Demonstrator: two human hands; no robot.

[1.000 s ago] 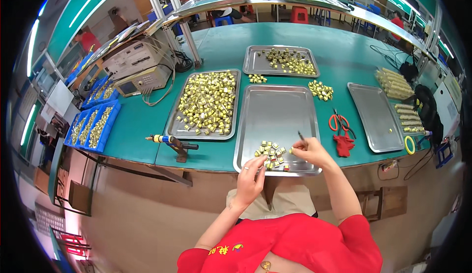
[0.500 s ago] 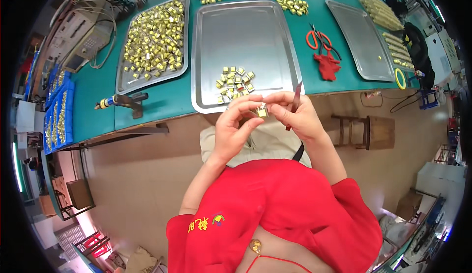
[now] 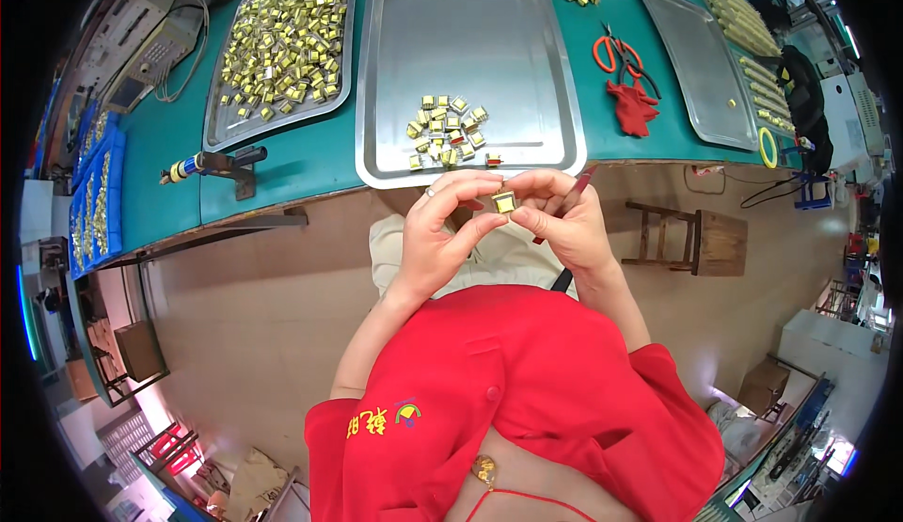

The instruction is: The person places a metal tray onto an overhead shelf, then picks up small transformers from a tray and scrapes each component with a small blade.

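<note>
Before my body, my left hand [image 3: 442, 230] pinches a small yellow transformer [image 3: 504, 203] with a metal core between thumb and fingers. The fingertips of my right hand [image 3: 569, 226] hold its other side. A slim dark-red tool [image 3: 578, 186], like tweezers, is tucked among my right fingers; part of it is hidden. Just beyond my hands is the near rim of a large metal tray [image 3: 376, 180]. In its near part lies a loose cluster of similar transformers [image 3: 442, 129]; one with a red side [image 3: 494, 160] sits nearest my fingers.
A left-hand tray [image 3: 214, 134] is heaped with transformers. Pliers with orange handles [image 3: 616, 54] and a red cloth piece [image 3: 632, 108] lie right of the middle tray. Farther right are another metal tray [image 3: 677, 61] and a yellow ring [image 3: 768, 148]. A wooden stool [image 3: 720, 243] stands below the table.
The transformer has turned in my fingers and shows a broader yellow face. The tool in my right hand has tilted. The table appears higher in the view, and a red-sided transformer shows beyond my fingers.
</note>
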